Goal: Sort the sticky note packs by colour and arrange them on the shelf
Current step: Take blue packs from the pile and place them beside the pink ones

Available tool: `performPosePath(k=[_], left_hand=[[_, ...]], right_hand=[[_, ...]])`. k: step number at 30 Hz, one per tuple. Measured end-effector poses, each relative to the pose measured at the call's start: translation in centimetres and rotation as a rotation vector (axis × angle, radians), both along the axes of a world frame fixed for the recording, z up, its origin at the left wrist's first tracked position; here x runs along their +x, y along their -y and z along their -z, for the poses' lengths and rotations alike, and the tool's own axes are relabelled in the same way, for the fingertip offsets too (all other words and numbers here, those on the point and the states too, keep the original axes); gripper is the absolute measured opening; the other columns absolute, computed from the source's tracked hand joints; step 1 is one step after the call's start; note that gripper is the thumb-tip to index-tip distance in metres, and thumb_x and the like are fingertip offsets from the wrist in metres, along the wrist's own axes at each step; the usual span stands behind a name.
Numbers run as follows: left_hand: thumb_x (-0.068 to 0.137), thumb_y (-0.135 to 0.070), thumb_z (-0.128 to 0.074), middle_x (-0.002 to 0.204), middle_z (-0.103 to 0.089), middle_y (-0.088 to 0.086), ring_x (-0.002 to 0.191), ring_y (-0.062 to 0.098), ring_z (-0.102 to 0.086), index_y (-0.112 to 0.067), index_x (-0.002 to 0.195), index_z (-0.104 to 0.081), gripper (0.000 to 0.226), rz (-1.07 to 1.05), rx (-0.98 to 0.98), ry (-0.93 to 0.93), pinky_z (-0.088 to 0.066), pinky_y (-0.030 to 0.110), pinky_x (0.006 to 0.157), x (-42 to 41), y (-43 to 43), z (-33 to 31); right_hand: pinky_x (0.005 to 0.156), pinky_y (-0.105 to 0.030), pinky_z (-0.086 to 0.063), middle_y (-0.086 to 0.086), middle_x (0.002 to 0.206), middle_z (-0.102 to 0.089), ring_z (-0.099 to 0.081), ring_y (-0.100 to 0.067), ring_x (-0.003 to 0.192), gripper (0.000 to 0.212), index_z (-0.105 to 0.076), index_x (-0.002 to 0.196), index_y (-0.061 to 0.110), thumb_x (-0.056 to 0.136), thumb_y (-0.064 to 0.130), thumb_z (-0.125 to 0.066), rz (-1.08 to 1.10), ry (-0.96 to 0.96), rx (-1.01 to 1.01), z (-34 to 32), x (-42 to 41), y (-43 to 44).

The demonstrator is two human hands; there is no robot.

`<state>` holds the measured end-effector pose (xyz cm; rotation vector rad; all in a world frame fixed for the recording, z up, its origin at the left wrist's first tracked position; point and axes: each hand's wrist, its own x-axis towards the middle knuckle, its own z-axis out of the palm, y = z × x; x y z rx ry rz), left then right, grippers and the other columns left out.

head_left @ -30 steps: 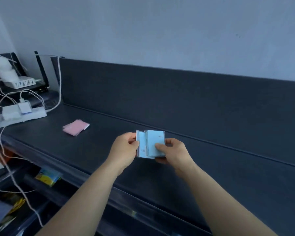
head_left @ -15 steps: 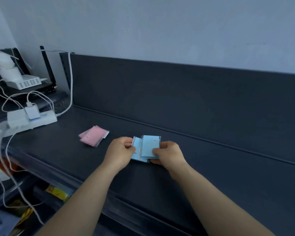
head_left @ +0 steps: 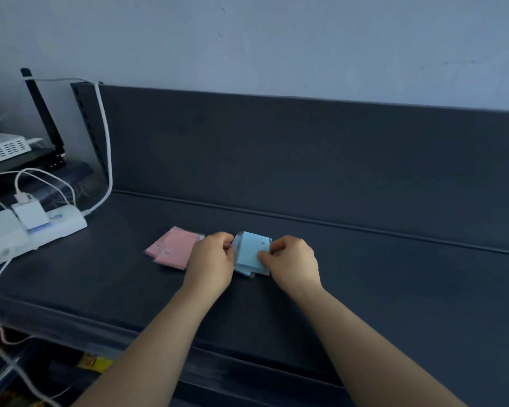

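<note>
Left hand (head_left: 210,259) and right hand (head_left: 293,261) both have a pinch grip on the blue packs (head_left: 252,252), low on the shelf (head_left: 379,289) just beside the pink packs (head_left: 174,249). Wrappers look slick, that uneven stack could slide apart on release

left hand (head_left: 210,261) curled, pinching | right hand (head_left: 291,264) curled, pinching

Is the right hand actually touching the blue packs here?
Touching. The head view shows the right hand with its thumb lying on the top face of the blue packs and its fingers curled at their right edge.
</note>
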<state>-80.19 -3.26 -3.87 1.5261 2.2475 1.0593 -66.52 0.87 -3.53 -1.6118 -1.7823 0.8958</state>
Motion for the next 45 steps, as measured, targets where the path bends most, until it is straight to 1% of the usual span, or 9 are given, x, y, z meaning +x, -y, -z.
performPosePath(k=[5,8,12,14,18,30,37,41,45], left_hand=[[0.097,-0.009,-0.044,0.102,-0.067,0.011,0.093,0.025,-0.060,-0.004,0.108,-0.065,0.024,0.050,-0.028,-0.185,-0.049,0.038,0.082,-0.5,0.2,-0.3],[0.099,-0.016,-0.044,0.106,-0.065,0.006,0.096,0.022,-0.059,-0.010,0.114,-0.063,0.026,0.090,-0.001,-0.273,-0.049,0.037,0.082,-0.5,0.5,-0.7],[0.095,-0.022,-0.049,0.103,-0.067,0.002,0.093,0.024,-0.057,-0.014,0.110,-0.066,0.023,0.156,0.091,-0.416,-0.048,0.037,0.078,0.5,0.7,-1.6],[0.090,-0.021,-0.059,0.097,-0.070,0.003,0.085,0.028,-0.062,-0.014,0.106,-0.070,0.020,0.204,0.155,-0.488,-0.046,0.037,0.073,1.6,0.6,-2.0],[0.082,-0.022,-0.069,0.074,-0.070,0.000,0.067,0.025,-0.062,-0.013,0.081,-0.072,0.010,0.293,0.222,-0.622,-0.046,0.035,0.063,5.1,0.3,-2.3],[0.088,-0.029,-0.062,0.079,-0.070,-0.002,0.077,0.025,-0.063,-0.012,0.082,-0.071,0.020,0.568,0.354,-0.523,-0.049,0.035,0.073,21.5,0.2,-3.5],[0.086,-0.031,-0.060,0.074,-0.069,-0.002,0.071,0.026,-0.061,-0.012,0.079,-0.071,0.022,0.663,0.366,-0.501,-0.049,0.036,0.066,34.6,0.7,-3.5],[0.086,-0.027,-0.066,0.085,-0.073,0.001,0.079,0.027,-0.064,-0.012,0.092,-0.075,0.018,0.719,0.379,-0.463,-0.053,0.037,0.070,43.1,1.5,-3.6],[0.094,-0.031,-0.055,0.100,-0.070,-0.001,0.093,0.024,-0.060,-0.013,0.107,-0.070,0.027,0.772,0.353,-0.399,-0.051,0.036,0.078,51.3,1.8,-3.4]], right_hand=[[0.068,-0.030,-0.053,0.008,0.084,-0.062,-0.061,-0.012,0.076,0.018,-0.062,0.094,0.019,0.085,0.034,-0.065,-0.030,-0.010,0.037,0.2,0.2,0.2],[0.072,-0.028,-0.051,0.009,0.093,-0.064,-0.060,-0.011,0.083,0.023,-0.064,0.106,0.018,0.091,0.035,-0.058,-0.064,0.063,0.128,-0.1,1.3,0.6],[0.090,-0.031,-0.044,-0.001,0.125,-0.058,-0.054,-0.021,0.113,0.035,-0.057,0.125,0.015,0.097,0.035,-0.049,-0.092,0.305,0.281,-1.3,3.9,1.3],[0.091,-0.033,-0.045,-0.002,0.125,-0.058,-0.053,-0.023,0.114,0.034,-0.057,0.123,0.011,0.098,0.033,-0.046,-0.068,0.381,0.339,-1.8,5.5,1.7],[0.088,-0.034,-0.047,0.000,0.122,-0.060,-0.054,-0.021,0.112,0.032,-0.058,0.118,0.010,0.098,0.031,-0.044,0.018,0.473,0.409,-1.9,9.5,2.7],[0.088,-0.033,-0.048,0.004,0.126,-0.060,-0.055,-0.021,0.115,0.033,-0.058,0.123,0.015,0.097,0.031,-0.047,0.286,0.522,0.400,-2.3,25.6,6.8],[0.087,-0.037,-0.049,0.000,0.119,-0.063,-0.057,-0.022,0.109,0.031,-0.061,0.115,0.010,0.096,0.032,-0.048,0.413,0.553,0.337,-2.8,38.7,9.5],[0.087,-0.037,-0.048,0.000,0.120,-0.062,-0.057,-0.022,0.108,0.032,-0.060,0.116,0.010,0.097,0.032,-0.047,0.462,0.559,0.304,-3.2,47.4,11.3],[0.086,-0.036,-0.047,-0.001,0.121,-0.061,-0.057,-0.023,0.108,0.033,-0.059,0.118,0.011,0.097,0.033,-0.046,0.521,0.576,0.271,-3.1,55.7,12.8]])
